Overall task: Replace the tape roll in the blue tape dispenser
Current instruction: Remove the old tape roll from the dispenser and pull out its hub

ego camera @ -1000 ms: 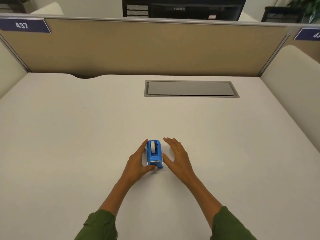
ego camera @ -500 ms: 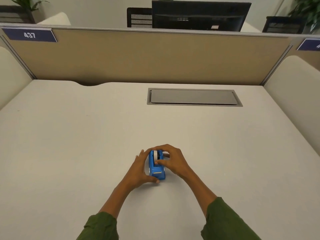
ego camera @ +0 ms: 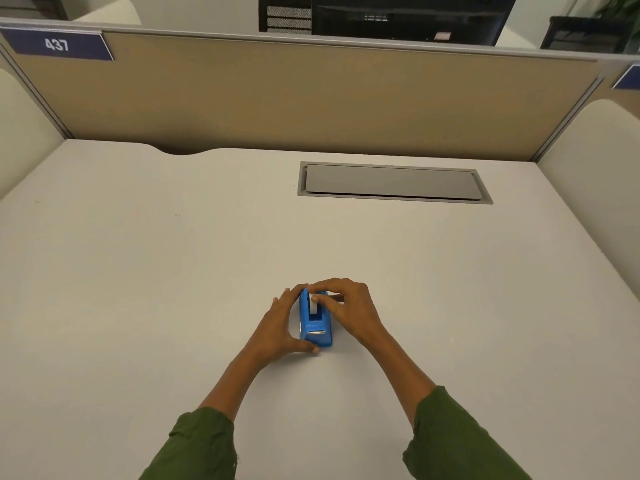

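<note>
A small blue tape dispenser [ego camera: 316, 332] stands on the white desk [ego camera: 173, 289] near the front middle, its cutter end towards me. A white tape roll [ego camera: 313, 308] sits in its top slot. My left hand [ego camera: 277, 327] wraps the dispenser's left side, thumb at the front corner. My right hand [ego camera: 349, 308] reaches over from the right, with thumb and fingertips pinching the top of the tape roll. The dispenser's right side is hidden behind my right hand.
A grey cable hatch [ego camera: 393, 183] is set flush in the desk at the back right. A tan partition [ego camera: 311, 98] closes off the far edge, with cream side panels [ego camera: 595, 161] at left and right. A dark monitor [ego camera: 412, 15] stands beyond the partition.
A second ago my right hand lay open beside the dispenser; it has since closed over the top onto the tape roll. My left hand stays on the dispenser's left side.
</note>
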{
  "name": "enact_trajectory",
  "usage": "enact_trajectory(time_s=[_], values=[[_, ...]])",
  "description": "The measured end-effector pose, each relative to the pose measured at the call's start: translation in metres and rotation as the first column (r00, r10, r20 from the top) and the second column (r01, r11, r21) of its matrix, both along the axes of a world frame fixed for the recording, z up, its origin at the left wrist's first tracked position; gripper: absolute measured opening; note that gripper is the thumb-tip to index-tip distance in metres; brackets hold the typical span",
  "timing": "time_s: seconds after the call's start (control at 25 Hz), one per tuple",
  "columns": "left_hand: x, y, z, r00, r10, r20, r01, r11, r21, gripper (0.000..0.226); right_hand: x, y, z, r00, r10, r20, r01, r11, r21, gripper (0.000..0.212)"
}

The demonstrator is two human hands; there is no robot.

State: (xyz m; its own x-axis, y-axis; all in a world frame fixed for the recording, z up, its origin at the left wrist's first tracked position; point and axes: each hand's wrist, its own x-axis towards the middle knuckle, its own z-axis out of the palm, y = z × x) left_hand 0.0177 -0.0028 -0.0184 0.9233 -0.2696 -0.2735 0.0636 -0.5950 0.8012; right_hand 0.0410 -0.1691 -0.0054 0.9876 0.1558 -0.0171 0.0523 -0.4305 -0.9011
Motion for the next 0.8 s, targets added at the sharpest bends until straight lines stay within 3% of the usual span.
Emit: enact_trajectory(time_s=[0.24,0.4,0.8], values=[[0.0,0.0,0.0,1.0,0.003,-0.002,-0.003,1.0,-0.015,0.108,0.0,-0.005,-0.003,0.992,0.121,-0.032,-0.125,0.981,-0.145,0.049],[0.001,0.0,-0.001,1.0,0.009,-0.01,-0.009,1.0,-0.002,0.109,0.002,-0.003,-0.004,0.996,0.085,-0.002,-0.084,0.982,-0.167,0.049],[0.001,0.002,-0.004,1.0,-0.005,-0.02,0.005,1.0,0.014,0.112,0.003,-0.005,0.013,0.999,0.043,0.023,-0.043,0.999,-0.002,0.046]])
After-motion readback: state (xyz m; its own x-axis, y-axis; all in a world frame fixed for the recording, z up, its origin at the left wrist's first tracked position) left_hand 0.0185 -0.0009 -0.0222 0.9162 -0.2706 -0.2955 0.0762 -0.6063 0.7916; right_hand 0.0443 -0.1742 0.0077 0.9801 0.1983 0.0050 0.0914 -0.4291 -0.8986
